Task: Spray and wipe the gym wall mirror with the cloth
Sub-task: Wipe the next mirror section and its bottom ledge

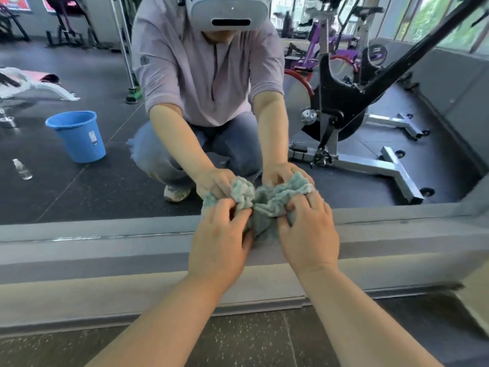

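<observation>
Both hands hold the cloth (260,223) at the foot of the mirror (105,181), low and near the middle of the view. The left hand (219,242) has its fingers curled into the cloth's left side, thumb and fingertips pinching a fold. The right hand (309,234) grips the right side the same way, fingers bent over the top of the bunch and thumb tucked under it. The cloth is pale green and fluffy, gathered into a crumpled wad that sits between the two hands, so each grip takes one end and the bulk lies in the gap between them. It is up against the bottom edge of the glass, just above the grey ledge (105,250) that runs along the wall. Its reflection meets it directly above, so the two read as one mass. Whether the cloth actually touches the glass cannot be told. The mirror shows the person crouching, arms stretched forward. Also reflected are a blue bucket (76,136) standing on the dark floor at the left, a small clear spray bottle (22,169) lying near it, and an exercise bike (341,102) at the right. Speckled dark floor (251,337) lies below the ledge, under the forearms.
</observation>
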`<state>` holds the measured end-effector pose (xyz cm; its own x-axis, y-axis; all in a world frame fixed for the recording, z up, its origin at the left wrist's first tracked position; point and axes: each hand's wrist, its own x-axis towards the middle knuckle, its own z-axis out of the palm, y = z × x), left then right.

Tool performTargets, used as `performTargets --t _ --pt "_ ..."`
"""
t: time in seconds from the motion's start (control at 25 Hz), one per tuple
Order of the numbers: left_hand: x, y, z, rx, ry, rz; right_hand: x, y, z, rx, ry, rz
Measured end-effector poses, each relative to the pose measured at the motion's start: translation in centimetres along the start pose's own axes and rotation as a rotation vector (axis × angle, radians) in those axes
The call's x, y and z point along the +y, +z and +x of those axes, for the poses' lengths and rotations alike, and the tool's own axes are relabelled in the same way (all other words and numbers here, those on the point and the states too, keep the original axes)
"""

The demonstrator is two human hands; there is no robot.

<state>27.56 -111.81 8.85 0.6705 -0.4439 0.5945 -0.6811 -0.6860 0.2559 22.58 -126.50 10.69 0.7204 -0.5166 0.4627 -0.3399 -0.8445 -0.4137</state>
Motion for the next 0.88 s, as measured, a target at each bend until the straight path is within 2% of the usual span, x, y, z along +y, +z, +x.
performTargets --t 0.12,0.24,0.32,0.4,0.48,0.56,0.68,0.8,0.88 --pt "1.6 2.0 -1.2 -0.039 0.025 0.080 3.5 -1.3 0.6 -0.091 0.108 -0.082" --pt "2.9 2.0 -0.6 0.074 0.027 0.111 4.0 -2.6 0.9 0.033 0.056 0.159" --pt "3.4 1.0 1.2 0.153 0.044 0.142 2.2 -2.3 1.0 0.093 -0.087 0.188" --pt "4.1 -2.1 4.8 0.214 0.053 0.160 -0.3 -4.2 3.3 0.197 -0.326 0.109" --pt "4.0 -5.4 8.5 0.258 0.062 0.188 -2.5 -6.2 6.4 0.231 -0.439 0.029" --pt "2.8 -6.5 10.0 0.290 0.131 0.272 -3.3 -6.7 7.2 0.213 -0.458 -0.008" --pt "0.6 -4.4 5.8 0.184 0.274 0.347 -1.1 -3.4 2.4 0.060 -0.407 -0.096" --pt "-1.4 -2.2 1.6 0.065 0.268 0.396 0.2 -3.0 0.8 -0.129 -0.389 -0.205" --pt "-0.8 -3.3 2.7 0.082 0.206 0.371 -1.8 -5.6 3.4 -0.091 -0.377 -0.096"
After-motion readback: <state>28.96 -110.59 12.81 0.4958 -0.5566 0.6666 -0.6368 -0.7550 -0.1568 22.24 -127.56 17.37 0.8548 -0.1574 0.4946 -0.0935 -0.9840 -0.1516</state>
